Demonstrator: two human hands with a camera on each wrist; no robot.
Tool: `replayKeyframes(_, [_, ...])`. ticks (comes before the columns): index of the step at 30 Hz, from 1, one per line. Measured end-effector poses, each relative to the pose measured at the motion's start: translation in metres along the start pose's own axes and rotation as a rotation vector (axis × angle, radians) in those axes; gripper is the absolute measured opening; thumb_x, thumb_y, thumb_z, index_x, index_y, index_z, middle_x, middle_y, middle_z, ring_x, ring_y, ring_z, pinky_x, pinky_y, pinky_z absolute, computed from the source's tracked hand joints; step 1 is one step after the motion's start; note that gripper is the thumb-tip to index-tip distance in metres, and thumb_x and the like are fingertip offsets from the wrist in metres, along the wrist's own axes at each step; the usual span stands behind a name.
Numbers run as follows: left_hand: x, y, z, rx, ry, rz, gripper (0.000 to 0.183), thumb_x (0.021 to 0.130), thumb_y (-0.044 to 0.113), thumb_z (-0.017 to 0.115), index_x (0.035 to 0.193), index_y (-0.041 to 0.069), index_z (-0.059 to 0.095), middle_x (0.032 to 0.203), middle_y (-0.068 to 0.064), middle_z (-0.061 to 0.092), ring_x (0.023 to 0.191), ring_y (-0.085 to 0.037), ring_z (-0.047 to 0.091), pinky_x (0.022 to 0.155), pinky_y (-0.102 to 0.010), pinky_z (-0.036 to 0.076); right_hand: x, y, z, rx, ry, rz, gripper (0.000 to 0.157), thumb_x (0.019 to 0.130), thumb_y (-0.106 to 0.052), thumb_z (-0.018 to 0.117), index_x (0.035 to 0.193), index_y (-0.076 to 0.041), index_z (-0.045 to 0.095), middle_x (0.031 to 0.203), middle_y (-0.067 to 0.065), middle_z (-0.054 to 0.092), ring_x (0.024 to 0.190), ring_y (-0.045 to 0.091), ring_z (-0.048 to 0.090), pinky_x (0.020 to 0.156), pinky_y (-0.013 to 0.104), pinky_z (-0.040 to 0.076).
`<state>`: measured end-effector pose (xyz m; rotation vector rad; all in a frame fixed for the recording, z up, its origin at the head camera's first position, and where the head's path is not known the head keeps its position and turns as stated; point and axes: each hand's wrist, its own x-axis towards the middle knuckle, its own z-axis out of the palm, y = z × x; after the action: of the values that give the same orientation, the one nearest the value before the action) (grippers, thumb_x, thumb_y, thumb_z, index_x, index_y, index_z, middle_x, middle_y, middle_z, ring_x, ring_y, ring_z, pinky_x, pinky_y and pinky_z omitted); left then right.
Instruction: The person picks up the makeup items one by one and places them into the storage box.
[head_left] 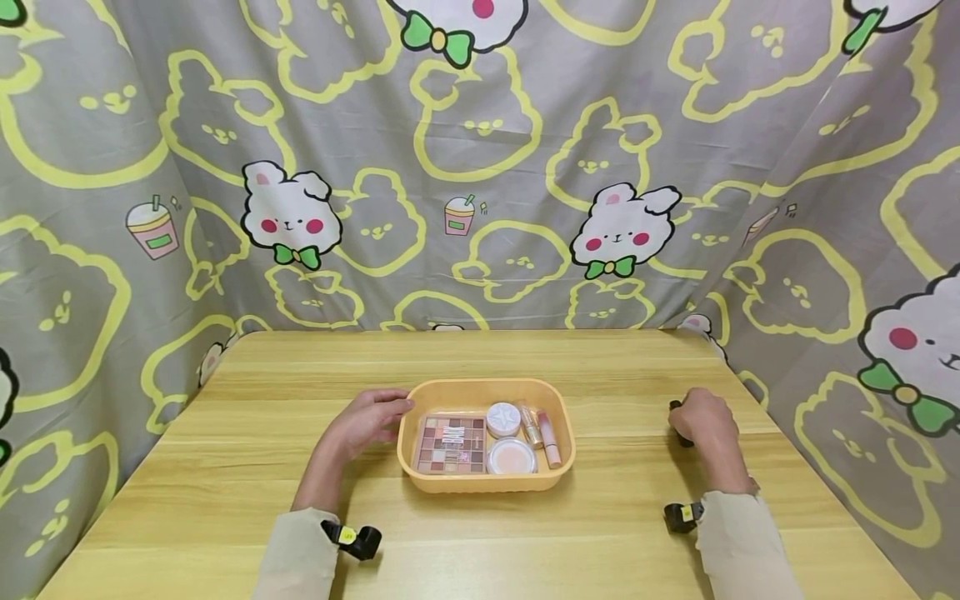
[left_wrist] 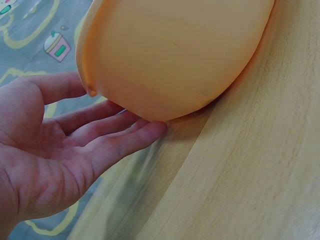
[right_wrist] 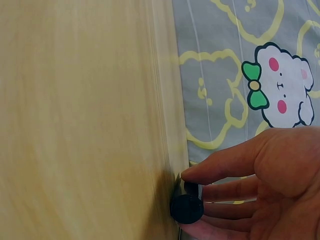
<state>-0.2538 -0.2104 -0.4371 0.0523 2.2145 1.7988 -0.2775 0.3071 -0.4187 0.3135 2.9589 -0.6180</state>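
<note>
At the table's middle sits a yellow-orange plastic basket. My left hand is at its left end; in the left wrist view the fairly straight fingers touch the outer wall and the thumb side meets the rim. Inside lie an eyeshadow palette, a round white case with a star lid, a round powder compact, a gold lipstick tube and a pink lip gloss tube. Off to the right, my right hand pinches a small black cylindrical tube between thumb and fingers, close over the table.
The wooden table runs back to a grey curtain with rabbit prints, which also hangs along both sides. Black wrist cameras are strapped over the beige sleeves.
</note>
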Motion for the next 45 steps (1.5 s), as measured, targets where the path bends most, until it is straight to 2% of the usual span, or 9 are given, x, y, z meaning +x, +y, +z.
replayKeyframes(16, [0.000, 0.000, 0.001, 0.007, 0.001, -0.004, 0.054, 0.104, 0.027, 0.057, 0.145, -0.006, 0.047, 0.144, -0.027, 0.054, 0.133, -0.041, 0.055, 0.102, -0.051, 0.053, 0.000, 0.001, 0.000, -0.006, -0.009, 0.013, 0.029, 0.092, -0.020, 0.052, 0.101, 0.006, 0.062, 0.102, 0.034, 0.059, 0.084, 0.041, 0.056, 0.063, 0.046, 0.049])
replayKeyframes(24, [0.000, 0.001, 0.001, 0.001, -0.002, 0.003, 0.053, 0.104, 0.027, 0.057, 0.144, -0.007, 0.048, 0.143, -0.027, 0.055, 0.132, -0.041, 0.056, 0.101, -0.051, 0.054, -0.002, -0.002, 0.000, -0.006, 0.003, 0.003, 0.029, 0.091, -0.020, 0.053, 0.101, 0.006, 0.063, 0.097, 0.029, 0.060, 0.082, 0.039, 0.055, 0.062, 0.044, 0.048])
replayKeyframes(28, [0.001, 0.000, 0.001, -0.001, -0.003, 0.003, 0.054, 0.103, 0.027, 0.058, 0.144, -0.007, 0.048, 0.143, -0.027, 0.055, 0.131, -0.041, 0.056, 0.101, -0.051, 0.054, -0.003, -0.004, -0.001, -0.003, 0.017, -0.029, 0.026, 0.090, -0.019, 0.055, 0.096, 0.004, 0.065, 0.093, 0.026, 0.061, 0.078, 0.036, 0.054, 0.061, 0.041, 0.047])
replayKeyframes(32, [0.001, 0.000, 0.000, 0.004, 0.007, -0.003, 0.055, 0.103, 0.028, 0.058, 0.144, -0.007, 0.048, 0.143, -0.027, 0.055, 0.132, -0.041, 0.056, 0.101, -0.050, 0.054, -0.004, -0.008, -0.002, 0.025, 0.028, -0.064, 0.014, 0.084, -0.013, 0.055, 0.076, -0.003, 0.059, 0.080, 0.017, 0.059, 0.069, 0.030, 0.050, 0.055, 0.035, 0.041])
replayKeyframes(35, [0.001, -0.001, 0.000, 0.001, 0.016, -0.007, 0.055, 0.103, 0.027, 0.058, 0.144, -0.007, 0.048, 0.143, -0.026, 0.056, 0.131, -0.040, 0.057, 0.102, -0.050, 0.054, -0.006, -0.012, -0.004, 0.054, 0.034, -0.076, 0.009, 0.079, -0.009, 0.055, 0.070, -0.007, 0.055, 0.075, 0.014, 0.058, 0.066, 0.027, 0.048, 0.053, 0.033, 0.037])
replayKeyframes(37, [0.001, -0.001, 0.000, -0.002, 0.019, -0.009, 0.055, 0.102, 0.026, 0.058, 0.144, -0.007, 0.048, 0.142, -0.026, 0.056, 0.130, -0.039, 0.057, 0.102, -0.050, 0.054, -0.008, -0.014, -0.006, 0.060, 0.040, -0.077, 0.006, 0.077, -0.009, 0.057, 0.076, -0.003, 0.061, 0.081, 0.017, 0.061, 0.069, 0.029, 0.051, 0.054, 0.033, 0.040])
replayKeyframes(41, [0.001, 0.000, 0.000, -0.006, 0.018, -0.010, 0.055, 0.102, 0.027, 0.058, 0.144, -0.007, 0.048, 0.142, -0.026, 0.057, 0.130, -0.039, 0.058, 0.101, -0.050, 0.054, -0.010, -0.018, -0.012, 0.058, 0.036, -0.072, 0.031, 0.078, -0.011, 0.061, 0.103, 0.007, 0.066, 0.103, 0.029, 0.065, 0.081, 0.035, 0.058, 0.061, 0.037, 0.048])
replayKeyframes(45, [0.001, 0.000, 0.000, -0.006, 0.009, -0.007, 0.055, 0.103, 0.027, 0.058, 0.144, -0.007, 0.048, 0.143, -0.026, 0.056, 0.132, -0.041, 0.056, 0.103, -0.051, 0.053, -0.013, -0.022, -0.016, 0.072, 0.019, -0.073, 0.043, 0.081, -0.013, 0.062, 0.117, 0.011, 0.062, 0.117, 0.035, 0.062, 0.089, 0.039, 0.060, 0.066, 0.041, 0.052])
